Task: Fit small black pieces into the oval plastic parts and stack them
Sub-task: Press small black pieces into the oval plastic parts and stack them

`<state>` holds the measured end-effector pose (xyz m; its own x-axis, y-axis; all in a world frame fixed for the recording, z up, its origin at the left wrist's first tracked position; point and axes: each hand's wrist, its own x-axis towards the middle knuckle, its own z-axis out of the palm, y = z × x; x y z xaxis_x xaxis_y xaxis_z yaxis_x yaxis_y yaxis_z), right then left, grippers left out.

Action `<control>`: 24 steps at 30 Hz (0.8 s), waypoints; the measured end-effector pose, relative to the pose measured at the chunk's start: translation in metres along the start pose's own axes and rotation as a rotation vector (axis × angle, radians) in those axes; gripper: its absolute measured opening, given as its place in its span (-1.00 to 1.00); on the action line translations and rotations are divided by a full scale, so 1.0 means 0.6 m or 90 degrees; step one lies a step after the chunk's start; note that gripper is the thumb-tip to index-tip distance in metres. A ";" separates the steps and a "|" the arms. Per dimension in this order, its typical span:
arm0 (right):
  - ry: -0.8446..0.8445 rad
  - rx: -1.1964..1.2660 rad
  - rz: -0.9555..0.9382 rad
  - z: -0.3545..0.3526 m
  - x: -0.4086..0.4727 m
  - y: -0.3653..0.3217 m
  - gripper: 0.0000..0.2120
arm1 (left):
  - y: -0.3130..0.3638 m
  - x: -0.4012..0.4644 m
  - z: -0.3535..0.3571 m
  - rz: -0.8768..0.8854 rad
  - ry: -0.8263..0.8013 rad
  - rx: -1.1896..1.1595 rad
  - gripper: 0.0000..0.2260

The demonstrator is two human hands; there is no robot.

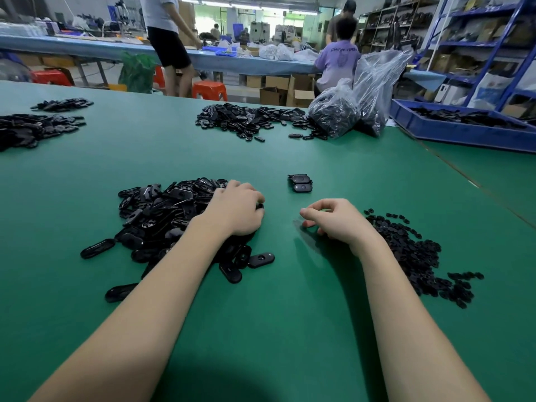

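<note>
One broad green work table (275,300) fills most of the frame. At upper right a seated person's purple T-shirt (336,63) reads "CHINA" plus letters too blurred to make out. Left of centre lies the heap of glossy black oval plastic parts (162,216); the left hand (236,211) rests on its right edge, fingers curled round a black part. At right, the scatter of small black pieces (414,253) lies beside the right hand (338,221), its fingers loosely curled, holding nothing visible. Just above centre, a short stack of fitted ovals (300,183) stands apart.
</note>
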<state>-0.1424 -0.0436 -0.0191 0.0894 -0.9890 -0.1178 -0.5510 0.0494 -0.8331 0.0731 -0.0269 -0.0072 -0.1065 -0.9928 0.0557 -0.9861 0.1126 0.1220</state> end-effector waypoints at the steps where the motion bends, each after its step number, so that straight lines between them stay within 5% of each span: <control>1: 0.000 -0.004 -0.002 0.001 0.000 0.000 -0.84 | 0.003 0.000 0.006 0.003 -0.011 0.010 -0.64; 12: -0.004 -0.011 -0.015 0.000 0.001 0.002 -0.84 | 0.011 -0.007 0.001 0.005 0.070 -0.066 -0.59; 24: 0.023 0.054 -0.067 -0.034 -0.010 0.013 -0.91 | 0.094 -0.019 0.021 0.128 0.094 -0.315 -0.69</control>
<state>-0.1640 -0.0404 -0.0138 0.1126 -0.9936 -0.0092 -0.4680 -0.0448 -0.8826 0.0171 -0.0097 -0.0137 -0.2318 -0.9374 0.2599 -0.7672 0.3404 0.5436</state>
